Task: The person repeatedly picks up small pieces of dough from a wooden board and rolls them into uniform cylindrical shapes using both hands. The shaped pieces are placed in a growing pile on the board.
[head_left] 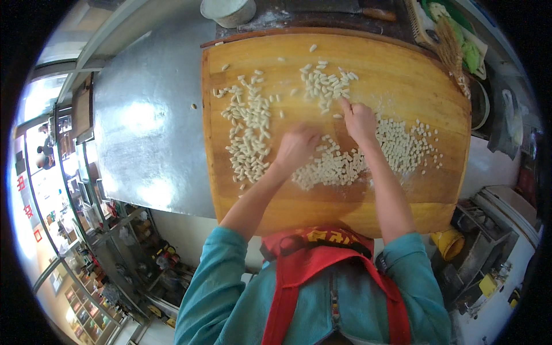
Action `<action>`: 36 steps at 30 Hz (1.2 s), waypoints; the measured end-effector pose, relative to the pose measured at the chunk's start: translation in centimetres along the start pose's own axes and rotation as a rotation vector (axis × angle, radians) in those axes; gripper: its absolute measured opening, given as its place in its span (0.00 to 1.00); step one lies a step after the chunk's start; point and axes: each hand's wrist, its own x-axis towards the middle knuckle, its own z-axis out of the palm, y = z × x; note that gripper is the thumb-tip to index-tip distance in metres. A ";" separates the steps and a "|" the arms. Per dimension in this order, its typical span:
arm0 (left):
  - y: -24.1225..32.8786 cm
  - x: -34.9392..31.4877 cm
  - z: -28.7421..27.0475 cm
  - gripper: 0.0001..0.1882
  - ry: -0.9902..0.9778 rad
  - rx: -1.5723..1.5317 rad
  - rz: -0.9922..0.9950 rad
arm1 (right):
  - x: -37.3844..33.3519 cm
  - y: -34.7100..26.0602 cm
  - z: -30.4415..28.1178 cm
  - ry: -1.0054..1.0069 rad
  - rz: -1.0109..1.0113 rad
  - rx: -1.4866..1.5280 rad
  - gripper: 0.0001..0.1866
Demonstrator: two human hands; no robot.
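A large wooden board (287,207) lies in front of me, covered with small pieces of pale dough. Small cut dough cubes (402,144) spread over its right side and lower middle. Longer, rolled dough pieces (250,123) form a tall pile on the left, and a smaller cluster of them (326,85) sits at the upper middle. My right hand (361,123) is over the board below that cluster, index finger stretched out and the other fingers curled, with nothing visible in it. Smeared by motion, my left hand (298,148) is low over the board beside the cubes.
Left of the board stretches a shiny metal table (149,126). Beyond the far edge are a pale bowl (228,12) and a knife with a wooden handle (378,14). A basket (422,26) with greens stands at the far right. A yellow bucket (448,244) sits lower right.
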 end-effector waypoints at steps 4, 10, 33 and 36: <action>0.8 0.7 -2.1 0.09 -0.120 0.112 -0.101 | -2.3 -0.4 0.3 -0.168 -0.242 0.210 0.17; -0.7 2.1 -1.3 0.13 -0.088 0.325 -0.216 | -5.4 -0.5 1.5 -0.223 -0.364 -0.031 0.06; -0.4 -2.5 0.3 0.11 -0.100 0.129 0.017 | -1.2 0.1 0.5 0.006 -0.093 -0.167 0.19; -0.1 -2.5 -0.1 0.11 -0.017 0.049 0.029 | -1.4 -0.4 0.5 -0.117 0.004 -0.060 0.17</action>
